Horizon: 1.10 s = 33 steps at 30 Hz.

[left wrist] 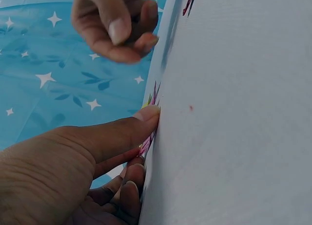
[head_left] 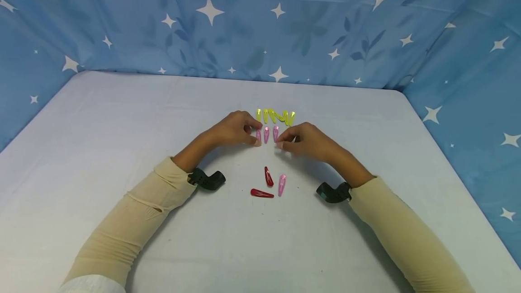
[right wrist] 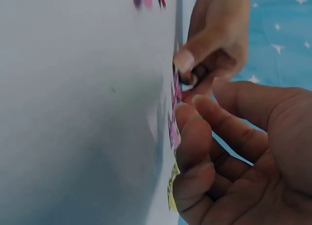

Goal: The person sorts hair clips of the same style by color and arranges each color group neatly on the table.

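Note:
Small snap hair clips lie on the white table. My left hand point(head_left: 238, 129) pinches the leftmost pink hair clip point(head_left: 258, 135) of a short row, its thumb at the lower end and index finger at the top. Beside it lie a middle pink clip point(head_left: 266, 134) and a right pink clip point(head_left: 275, 133). My right hand point(head_left: 305, 141) is just at the right clip, with thumb and fingertips apart in the right wrist view and nothing between them. A row of several yellow clips point(head_left: 265, 115) runs just behind the pink ones.
Nearer the front lie two red clips, one slanted point(head_left: 268, 177) and one sideways point(head_left: 262, 193), and another pink clip point(head_left: 282, 185). A blue star-patterned curtain point(head_left: 244, 26) hangs behind the table point(head_left: 203, 248). Each wrist wears a black camera.

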Available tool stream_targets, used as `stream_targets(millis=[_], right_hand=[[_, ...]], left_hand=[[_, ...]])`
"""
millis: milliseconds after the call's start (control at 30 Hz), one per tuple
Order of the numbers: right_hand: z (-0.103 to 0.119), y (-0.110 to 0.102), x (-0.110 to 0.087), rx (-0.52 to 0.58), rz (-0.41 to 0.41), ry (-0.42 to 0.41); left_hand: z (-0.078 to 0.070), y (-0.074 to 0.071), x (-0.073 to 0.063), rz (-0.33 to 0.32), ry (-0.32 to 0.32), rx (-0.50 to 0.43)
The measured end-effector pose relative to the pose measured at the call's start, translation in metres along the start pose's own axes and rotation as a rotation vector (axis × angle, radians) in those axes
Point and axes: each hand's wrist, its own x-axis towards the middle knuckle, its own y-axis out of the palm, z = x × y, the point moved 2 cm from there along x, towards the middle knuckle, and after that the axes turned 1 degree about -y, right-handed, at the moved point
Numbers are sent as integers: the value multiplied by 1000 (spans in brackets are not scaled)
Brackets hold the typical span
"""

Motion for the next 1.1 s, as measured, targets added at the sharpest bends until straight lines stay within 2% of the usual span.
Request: stream_targets(millis=[167,433,567,833,1100], right_hand=[[-1,8,-21,20,73,-20],[3,22,-42,-8,40,-14],[4,28,-51,-20,51,-15],[4,34,-53,-64,44,-48],[3,34,-53,-71,41,-27]], left_hand=[[0,0,0,-1,-13,3],[1,-1,0,-14,-25,7],[1,1,-1,-9,-24,1],[0,1,-4,-17,-22,11],[0,1,-1,-10,-9,3]])
